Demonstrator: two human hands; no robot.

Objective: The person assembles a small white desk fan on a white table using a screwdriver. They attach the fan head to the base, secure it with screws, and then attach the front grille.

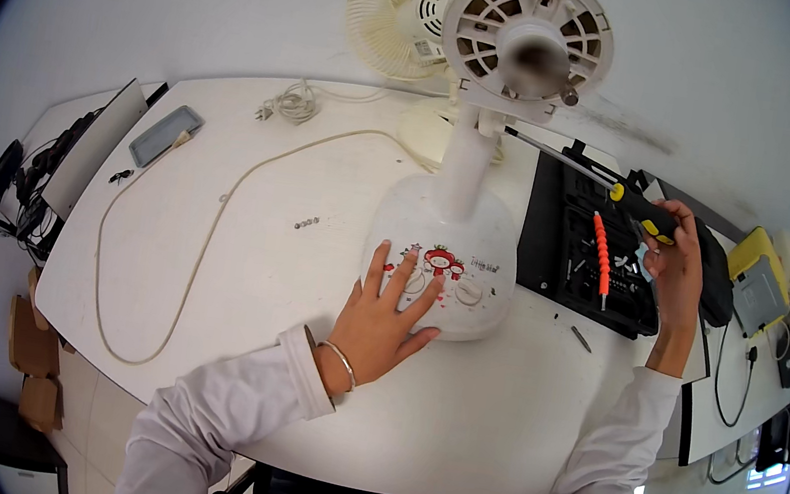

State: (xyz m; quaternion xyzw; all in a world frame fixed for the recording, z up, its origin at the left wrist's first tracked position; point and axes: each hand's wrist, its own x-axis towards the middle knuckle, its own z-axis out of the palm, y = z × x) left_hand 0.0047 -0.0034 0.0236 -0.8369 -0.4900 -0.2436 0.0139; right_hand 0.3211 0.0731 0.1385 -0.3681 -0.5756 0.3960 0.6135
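A white desk fan stands upright before me, with its round motor housing [481, 67] bare and its base [479, 259] printed with red cartoon figures. My left hand [384, 321] lies spread on the front left of that base, over the dials. In my right hand [680, 267] is a screwdriver [645, 209] with a black and yellow handle. Its long shaft points left, and the tip is by the fan's neck, just under the housing; I cannot tell whether it touches. The shaft at the housing's middle is blurred.
Right of the fan lies an open black tool case [548, 233] with a red flexible shaft [600, 261] on it. A small metal bit [581, 340] and several screws [306, 222] lie loose. A cream fan [386, 23], grey tray [166, 139] and cord [210, 221] occupy the back and left.
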